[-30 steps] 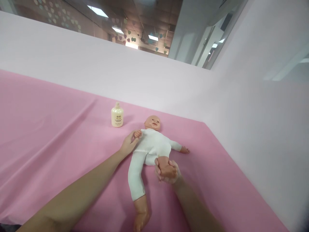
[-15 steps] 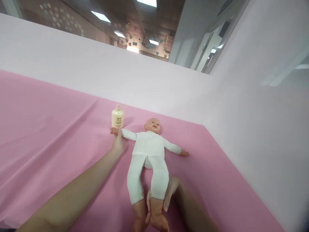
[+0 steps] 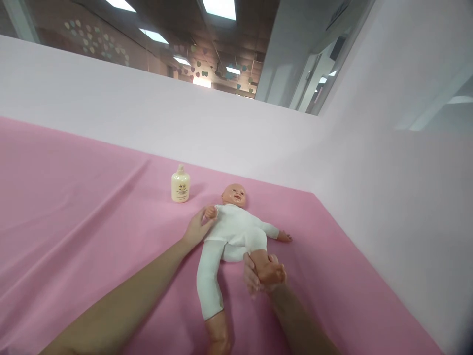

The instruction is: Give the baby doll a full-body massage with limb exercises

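Holding a doll point(image 3: 233, 224) face up on a pink sheet point(image 3: 121, 212). With the left hand point(image 3: 194, 231), clasping its folded arm just below the fist point(image 3: 211, 212), between thumb and partly hidden fingers. With the right hand point(image 3: 254, 282), gripping its bent leg at the ankle point(image 3: 260, 258), using fingers curled from beneath. Having an upright bottle point(image 3: 181, 187) near the doll's head point(image 3: 233, 195).

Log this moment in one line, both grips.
doll: on its back, pink sheet; left grip: on folded arm; right grip: around ankle, leg bent; bottle: upright, near doll's head, untouched
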Demonstrator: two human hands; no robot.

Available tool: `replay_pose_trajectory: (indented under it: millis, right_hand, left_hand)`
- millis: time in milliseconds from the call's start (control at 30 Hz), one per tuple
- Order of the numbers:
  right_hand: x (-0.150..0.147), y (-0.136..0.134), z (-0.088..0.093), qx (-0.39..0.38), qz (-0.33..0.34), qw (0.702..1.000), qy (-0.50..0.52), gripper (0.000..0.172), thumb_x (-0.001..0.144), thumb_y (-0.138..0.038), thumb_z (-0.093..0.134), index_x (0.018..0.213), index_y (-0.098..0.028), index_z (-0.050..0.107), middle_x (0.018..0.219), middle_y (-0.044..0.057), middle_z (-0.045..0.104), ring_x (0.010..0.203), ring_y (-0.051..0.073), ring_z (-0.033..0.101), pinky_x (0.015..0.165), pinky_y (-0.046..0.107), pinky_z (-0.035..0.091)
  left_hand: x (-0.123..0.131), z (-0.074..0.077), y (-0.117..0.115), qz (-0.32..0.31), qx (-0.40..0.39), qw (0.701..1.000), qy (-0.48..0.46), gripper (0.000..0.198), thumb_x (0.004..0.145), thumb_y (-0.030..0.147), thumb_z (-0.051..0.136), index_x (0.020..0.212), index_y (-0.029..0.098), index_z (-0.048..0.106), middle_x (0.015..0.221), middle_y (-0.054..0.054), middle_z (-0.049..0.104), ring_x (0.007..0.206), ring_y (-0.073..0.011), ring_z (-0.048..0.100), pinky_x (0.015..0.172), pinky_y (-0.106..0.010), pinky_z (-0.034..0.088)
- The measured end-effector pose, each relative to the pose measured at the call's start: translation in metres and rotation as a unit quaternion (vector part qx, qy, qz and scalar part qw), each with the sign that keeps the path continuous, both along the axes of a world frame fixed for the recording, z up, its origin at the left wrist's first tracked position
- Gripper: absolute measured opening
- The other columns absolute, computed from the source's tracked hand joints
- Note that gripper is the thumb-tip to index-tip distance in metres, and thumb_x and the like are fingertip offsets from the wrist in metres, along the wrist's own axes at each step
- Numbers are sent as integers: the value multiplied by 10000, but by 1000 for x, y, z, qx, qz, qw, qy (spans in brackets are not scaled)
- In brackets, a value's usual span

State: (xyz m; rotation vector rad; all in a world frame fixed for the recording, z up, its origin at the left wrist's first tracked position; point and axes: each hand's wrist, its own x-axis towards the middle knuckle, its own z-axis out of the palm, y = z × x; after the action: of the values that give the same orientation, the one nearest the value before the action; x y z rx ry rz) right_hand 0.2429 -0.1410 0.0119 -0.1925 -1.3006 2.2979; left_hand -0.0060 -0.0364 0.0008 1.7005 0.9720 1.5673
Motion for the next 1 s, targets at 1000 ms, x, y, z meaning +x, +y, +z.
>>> replay_pose_trajectory:
  millis: [1000]
  right_hand:
    - [-31,-4,48,197,222,948,-118,584,641,-519,884,1018,-160,620,938,126,716,1003,299,714,736,317,596]
  left_hand:
    - [-30,-17,40,112,-162,906,-375,398,1001,447,491,1369,302,447,1479,-83,527,1355,-222,533,1122,-429,468]
